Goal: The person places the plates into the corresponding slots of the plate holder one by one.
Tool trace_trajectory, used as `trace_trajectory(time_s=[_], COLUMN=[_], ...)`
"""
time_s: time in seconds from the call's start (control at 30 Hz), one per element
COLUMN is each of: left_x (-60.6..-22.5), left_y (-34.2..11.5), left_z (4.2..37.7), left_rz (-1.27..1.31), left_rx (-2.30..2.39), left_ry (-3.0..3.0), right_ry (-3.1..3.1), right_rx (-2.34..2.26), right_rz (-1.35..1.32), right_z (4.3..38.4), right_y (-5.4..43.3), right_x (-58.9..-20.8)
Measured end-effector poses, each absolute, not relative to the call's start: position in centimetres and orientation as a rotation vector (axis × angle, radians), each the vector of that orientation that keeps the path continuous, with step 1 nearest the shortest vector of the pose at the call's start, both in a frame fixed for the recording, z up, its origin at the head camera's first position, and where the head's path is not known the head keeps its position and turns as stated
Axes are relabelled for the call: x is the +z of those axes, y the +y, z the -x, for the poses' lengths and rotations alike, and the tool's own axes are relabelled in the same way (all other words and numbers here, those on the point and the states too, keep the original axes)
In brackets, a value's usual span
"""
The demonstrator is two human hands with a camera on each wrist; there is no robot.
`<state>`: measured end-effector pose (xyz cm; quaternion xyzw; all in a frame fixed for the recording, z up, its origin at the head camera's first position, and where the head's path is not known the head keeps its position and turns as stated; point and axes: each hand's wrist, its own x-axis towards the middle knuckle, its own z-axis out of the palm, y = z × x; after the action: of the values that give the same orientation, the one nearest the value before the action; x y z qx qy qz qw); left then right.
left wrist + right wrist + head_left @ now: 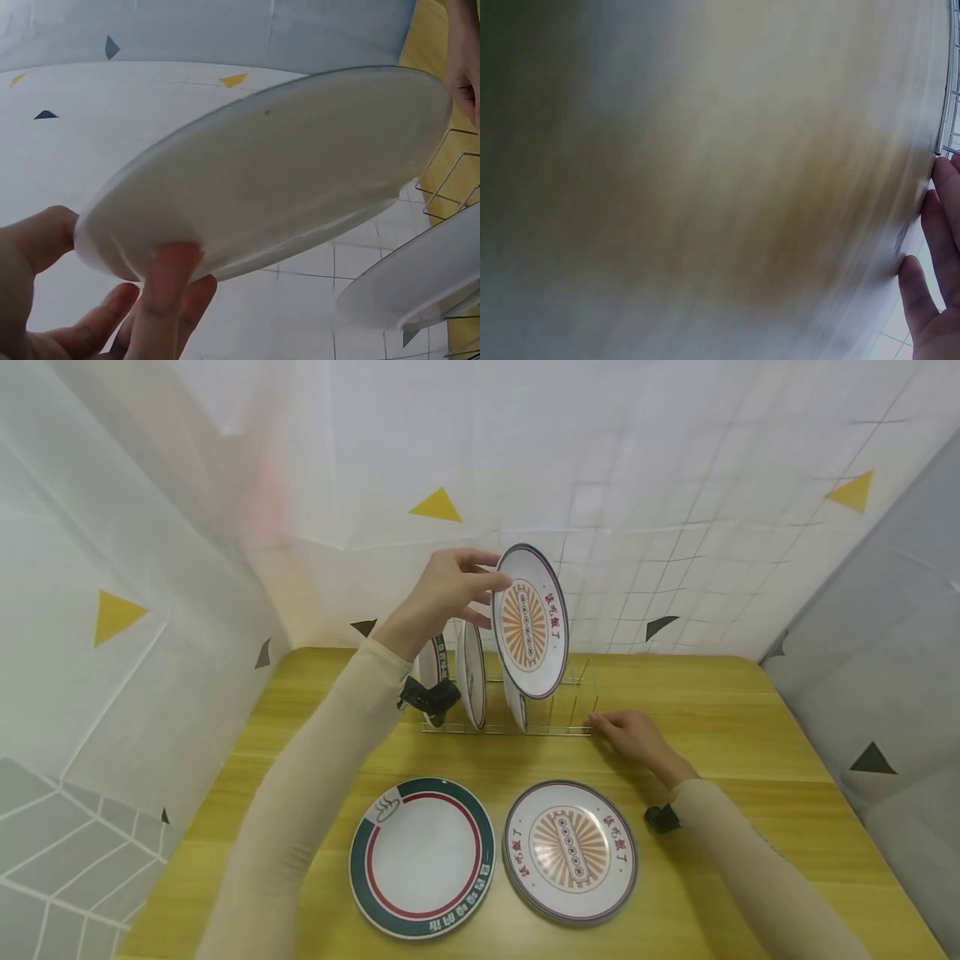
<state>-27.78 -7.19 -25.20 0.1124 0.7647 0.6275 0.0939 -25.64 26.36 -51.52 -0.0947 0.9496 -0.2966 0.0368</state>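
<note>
My left hand (456,585) pinches the rim of a white plate (528,622) with an orange sunburst and red characters, holding it tilted above a wire dish rack (558,732). The plate's plain white back (262,165) fills much of the left wrist view, thumb on one face and fingers on the other. My right hand (633,739) touches the rack's right front corner; its fingers (937,225) look extended in the right wrist view. In the rack stand a green-rimmed plate (429,664), a white plate (471,677) and another plate (516,703) partly hidden behind the held one.
In front of the rack, a green-and-red-rimmed plate (423,860) lies face up on the wooden table (712,693). Beside it, to the right, lies a sunburst plate (570,893), apparently stacked. A white patterned sheet (360,460) hangs behind the table.
</note>
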Motion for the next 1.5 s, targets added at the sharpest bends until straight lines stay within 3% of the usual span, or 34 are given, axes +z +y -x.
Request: trace_trajectory(time_s=[0.67,1.5], left_x=[-28.7,-30.2], left_y=[-3.2,0.7], left_z=[29.1,29.6], left_rz=[-0.215,-0.070], left_rx=[1.713,1.677], left_ry=[2.338,2.429], right_ry=[2.919,2.906], right_rx=[-0.919,-0.916], right_rz=[0.302,0.327], right_z=[25.4,24.9], right_y=[26.4,26.4], right_x=[-51.5,-50.9])
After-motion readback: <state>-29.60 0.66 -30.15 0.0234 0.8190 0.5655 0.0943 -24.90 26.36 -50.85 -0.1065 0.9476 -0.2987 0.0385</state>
